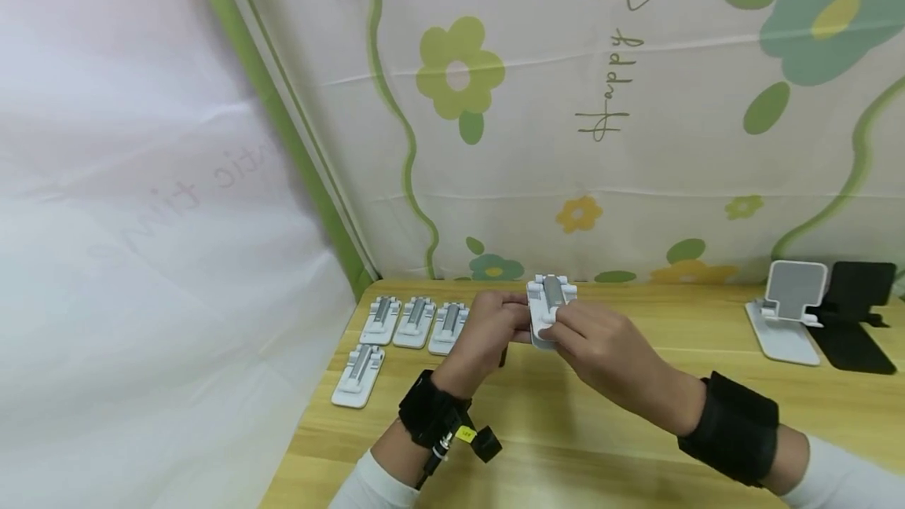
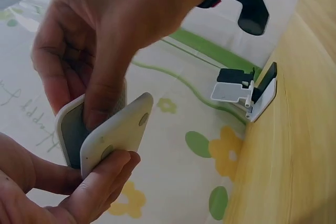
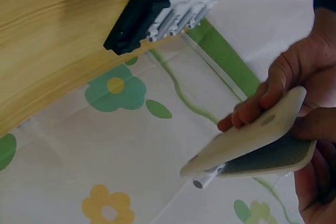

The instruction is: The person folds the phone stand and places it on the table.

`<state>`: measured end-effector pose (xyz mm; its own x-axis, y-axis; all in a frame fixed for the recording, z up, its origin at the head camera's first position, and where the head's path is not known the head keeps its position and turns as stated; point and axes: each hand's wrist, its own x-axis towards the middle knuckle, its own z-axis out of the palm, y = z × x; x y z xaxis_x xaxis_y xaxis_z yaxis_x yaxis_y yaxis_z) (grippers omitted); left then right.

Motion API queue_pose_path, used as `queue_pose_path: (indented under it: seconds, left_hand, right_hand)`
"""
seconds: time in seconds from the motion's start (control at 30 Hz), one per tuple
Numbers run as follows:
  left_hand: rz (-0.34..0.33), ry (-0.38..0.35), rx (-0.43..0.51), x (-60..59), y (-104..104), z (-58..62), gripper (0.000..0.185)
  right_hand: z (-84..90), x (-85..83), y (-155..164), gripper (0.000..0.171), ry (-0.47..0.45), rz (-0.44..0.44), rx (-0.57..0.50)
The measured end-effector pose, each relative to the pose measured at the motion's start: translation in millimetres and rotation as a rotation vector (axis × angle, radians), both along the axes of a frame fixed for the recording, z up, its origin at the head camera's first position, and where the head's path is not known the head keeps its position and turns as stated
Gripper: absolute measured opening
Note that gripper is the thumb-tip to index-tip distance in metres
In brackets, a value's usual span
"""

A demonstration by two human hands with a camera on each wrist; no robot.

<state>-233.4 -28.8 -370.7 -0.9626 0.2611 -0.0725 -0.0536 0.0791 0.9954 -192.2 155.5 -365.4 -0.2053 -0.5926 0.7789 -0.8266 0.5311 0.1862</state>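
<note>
white phone stand (image 1: pixel 550 313) held between both hands.

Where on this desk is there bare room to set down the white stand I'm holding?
Bare wood lies on the table between the right hand and the two unfolded stands, and along the near edge in front of both wrists. It is crowded at the far left, where four folded stands lie beside the left hand.

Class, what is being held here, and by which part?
A white folding phone stand: left hand and right hand pinch its two plates at the edges.
</note>
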Motion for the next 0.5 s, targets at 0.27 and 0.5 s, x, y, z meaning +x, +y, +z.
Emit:
queue_pose_path:
  seconds: [0.27,0.5]
  left_hand:
    - [0.014,0.012,-0.002,-0.3,-2,-0.8,0.029]
    - [0.019,0.006,0.06,0.9,-5,1.1,0.032]
  right_hand:
    - [-1.9,-0.4,4,0.018,-0.179,-0.002,-0.043]
    - [10.1,-8.7,20,0.038,-0.852,-0.174,-0.328]
